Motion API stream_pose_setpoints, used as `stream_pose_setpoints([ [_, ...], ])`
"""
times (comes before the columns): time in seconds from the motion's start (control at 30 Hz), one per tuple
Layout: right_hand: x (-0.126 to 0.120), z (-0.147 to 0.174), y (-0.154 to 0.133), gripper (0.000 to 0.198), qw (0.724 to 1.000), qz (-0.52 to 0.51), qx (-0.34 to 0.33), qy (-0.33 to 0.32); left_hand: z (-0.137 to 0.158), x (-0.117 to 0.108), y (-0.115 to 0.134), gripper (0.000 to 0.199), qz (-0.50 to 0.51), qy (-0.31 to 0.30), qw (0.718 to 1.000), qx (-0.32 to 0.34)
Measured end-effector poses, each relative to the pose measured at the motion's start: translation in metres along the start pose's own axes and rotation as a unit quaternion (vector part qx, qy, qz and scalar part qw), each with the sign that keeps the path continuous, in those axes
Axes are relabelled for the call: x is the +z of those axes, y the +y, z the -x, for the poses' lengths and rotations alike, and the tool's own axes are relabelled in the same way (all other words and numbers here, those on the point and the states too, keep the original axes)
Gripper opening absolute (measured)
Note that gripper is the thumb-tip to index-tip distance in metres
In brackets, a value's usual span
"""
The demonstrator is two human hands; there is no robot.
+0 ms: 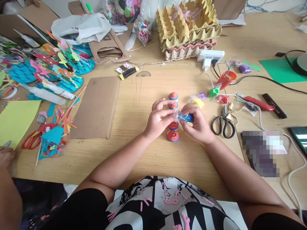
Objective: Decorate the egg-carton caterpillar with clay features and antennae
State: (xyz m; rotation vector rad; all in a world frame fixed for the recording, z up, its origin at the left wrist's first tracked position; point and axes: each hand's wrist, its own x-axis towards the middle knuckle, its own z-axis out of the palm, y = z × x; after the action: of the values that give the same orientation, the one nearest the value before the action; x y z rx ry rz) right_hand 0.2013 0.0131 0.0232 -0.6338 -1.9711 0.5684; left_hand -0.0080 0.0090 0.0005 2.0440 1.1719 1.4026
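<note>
Between my two hands is a small clear plastic bag of blue modelling clay (186, 117), held above the table. My left hand (158, 118) pinches the bag's clear end. Around the blue end, the fingers of my right hand (198, 123) are closed. Below and behind the hands runs a row of several small red-and-blue clay figures with faces; the nearest figure (173, 136) and the farthest figure (173, 95) show fully, while those between are partly covered by my left fingers and the bag.
Black-handled scissors (223, 123) lie to the right, near a red cup (226, 80) and small bags of coloured clay (213, 92). A cardboard sheet (97, 107) lies left. Egg trays (188, 32) stack at the back. Another person's hand (6, 156) rests at the far left.
</note>
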Motion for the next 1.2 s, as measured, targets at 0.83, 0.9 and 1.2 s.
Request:
stream_pose_setpoints([
  [0.83,0.008,0.005,0.001,0.025,0.996,-0.062,0.062,0.009,0.003,0.004,0.009,0.016,-0.049,0.075,0.996,0.011],
  [0.9,0.008,0.006,0.003,0.022,0.996,-0.054,0.072,0.016,0.003,0.004,0.007,0.022,-0.027,0.077,0.997,-0.004],
  [1.2,0.009,0.006,0.014,0.028,0.983,-0.09,0.117,0.106,-0.003,0.008,0.004,0.04,0.223,0.092,0.956,-0.166],
])
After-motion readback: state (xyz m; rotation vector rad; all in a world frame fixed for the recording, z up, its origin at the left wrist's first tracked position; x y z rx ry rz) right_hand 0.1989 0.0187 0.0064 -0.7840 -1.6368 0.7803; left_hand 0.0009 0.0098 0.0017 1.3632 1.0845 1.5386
